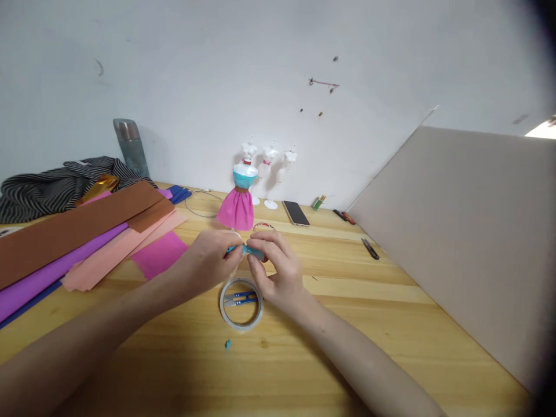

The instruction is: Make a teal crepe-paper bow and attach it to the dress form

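My left hand (208,258) and my right hand (278,269) meet over the wooden table (347,324). Both pinch a small strip of teal paper (248,250) between their fingertips. Just below the hands lies a roll of white tape (241,304) with small blue snips (240,299) lying inside its ring. Behind the hands stands a little white mannequin (242,194) in a teal top and pink paper skirt. A tiny teal scrap (227,344) lies on the table nearer to me.
Sheets of brown, purple, peach and pink paper (87,237) spread at the left, with striped cloth (61,185) and a metal flask (130,147) behind. Two bare white mannequins (278,168), a phone (296,213), black snips (370,249) and a grey board (469,231) stand at the right.
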The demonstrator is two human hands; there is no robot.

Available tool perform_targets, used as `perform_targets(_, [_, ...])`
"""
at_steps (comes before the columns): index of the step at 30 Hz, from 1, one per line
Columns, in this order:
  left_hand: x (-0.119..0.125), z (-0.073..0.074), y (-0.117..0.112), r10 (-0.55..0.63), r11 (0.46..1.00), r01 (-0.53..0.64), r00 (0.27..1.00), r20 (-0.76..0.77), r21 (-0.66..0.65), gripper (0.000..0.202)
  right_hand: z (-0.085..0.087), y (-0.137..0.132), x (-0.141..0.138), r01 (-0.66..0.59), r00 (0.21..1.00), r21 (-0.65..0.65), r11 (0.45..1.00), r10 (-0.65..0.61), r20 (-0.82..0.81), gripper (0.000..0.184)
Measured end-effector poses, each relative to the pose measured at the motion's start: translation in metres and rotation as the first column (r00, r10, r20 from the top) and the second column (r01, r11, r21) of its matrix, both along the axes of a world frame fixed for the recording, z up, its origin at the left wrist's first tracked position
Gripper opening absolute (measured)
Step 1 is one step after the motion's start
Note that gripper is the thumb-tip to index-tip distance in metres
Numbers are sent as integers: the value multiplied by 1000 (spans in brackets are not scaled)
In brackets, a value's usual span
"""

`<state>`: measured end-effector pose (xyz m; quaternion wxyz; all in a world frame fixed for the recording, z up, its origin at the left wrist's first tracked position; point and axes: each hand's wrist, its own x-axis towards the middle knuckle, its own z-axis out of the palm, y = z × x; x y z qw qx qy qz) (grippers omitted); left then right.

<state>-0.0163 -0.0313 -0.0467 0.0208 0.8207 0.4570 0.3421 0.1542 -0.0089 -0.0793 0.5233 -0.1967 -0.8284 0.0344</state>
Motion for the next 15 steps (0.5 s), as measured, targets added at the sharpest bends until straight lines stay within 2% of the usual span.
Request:
perform_targets(4, [1,-5,1,43,995,-27,985,-168,99,27,-2,9,2,-3,1000,-41,999,3,9,23])
perform_targets(10, [-3,-16,9,47,977,31,934,-353,212,28,-4,17,3,30,1000,-15,999,-30,-7,20])
perform_targets(12, [-5,-18,13,58,979,17,932,-358,203,28,-3,17,3,42,999,-19,999,-42,-21,19])
perform_targets(15, [-7,-19,18,59,991,-26,966,-252,131,26,-3,14,4,51,998,35,998,-50,-25,15])
